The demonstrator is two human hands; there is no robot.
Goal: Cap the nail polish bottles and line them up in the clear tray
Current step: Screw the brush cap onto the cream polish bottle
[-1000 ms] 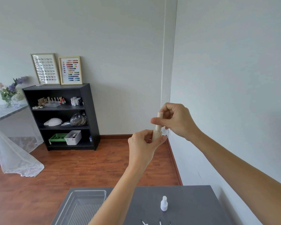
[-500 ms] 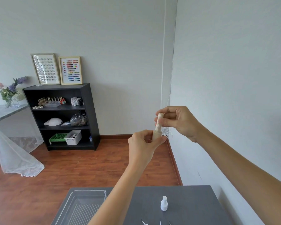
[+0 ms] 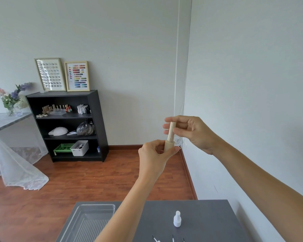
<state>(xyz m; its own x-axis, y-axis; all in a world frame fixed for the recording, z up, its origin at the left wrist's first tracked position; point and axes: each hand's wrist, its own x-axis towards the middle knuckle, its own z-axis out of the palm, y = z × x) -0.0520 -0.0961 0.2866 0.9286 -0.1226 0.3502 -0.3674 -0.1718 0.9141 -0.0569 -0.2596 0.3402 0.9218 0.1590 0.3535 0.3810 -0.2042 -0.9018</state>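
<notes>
Beige bottle (image 3: 168, 145) held in left hand (image 3: 153, 154); right hand (image 3: 192, 132) pinches its cap (image 3: 171, 131), capping underway. Clear tray (image 3: 80, 209) empty (white bottle (image 3: 177, 219) uncapped on bench (image 3: 208, 217)).

Two hands (image 3: 154, 154) (image 3: 192, 133), two bottles (image 3: 170, 144) (image 3: 177, 219), one clear tray (image 3: 94, 206), two framed charts (image 3: 50, 75) (image 3: 77, 76), one shelf unit (image 3: 99, 123).

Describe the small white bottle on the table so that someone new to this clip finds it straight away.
Start at the dark grey table at the bottom of the view. Right of the clear tray and between the person's two forearms, the white bottle stands upright on its own. It is uncapped and the only bottle on the table; the beige one is held up in the air.
</notes>
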